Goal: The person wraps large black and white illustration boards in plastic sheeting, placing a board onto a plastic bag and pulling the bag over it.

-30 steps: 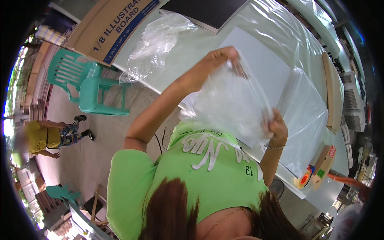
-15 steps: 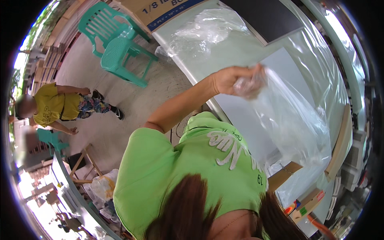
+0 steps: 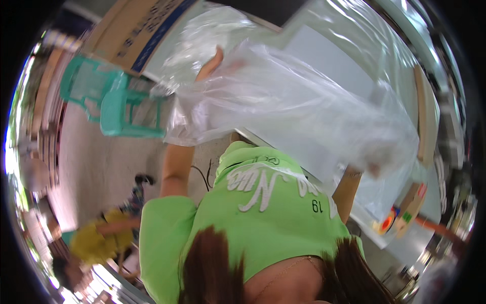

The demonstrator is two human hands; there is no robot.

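Observation:
A large sheet or bag of clear plastic (image 3: pixel 283 96) stretches across in front of me, from the left over the table to the right. My left hand (image 3: pixel 210 66) is at its left end, fingers apart; bare fingers show past the far edge, while wrist and palm are seen through the film. At the other end, by the right side, my right hand (image 3: pixel 373 164) is blurred under or behind the plastic, so its fingers cannot be made out. Beneath the plastic lies a flat pale grey board (image 3: pixel 329 61) on the table.
Crumpled clear plastic (image 3: pixel 212 30) lies beside a cardboard box (image 3: pixel 136 30) at the far left. A green plastic chair (image 3: pixel 114 104) stands left of the table. Rightward are a long brown strip (image 3: pixel 425 114) and a small carton (image 3: pixel 412 205). A person in yellow (image 3: pixel 101 238) is at lower left.
My left hand has swung left from over the board, drawing the plastic out with it and loosening its closed grip. My right forearm has come into view. The whole view has turned.

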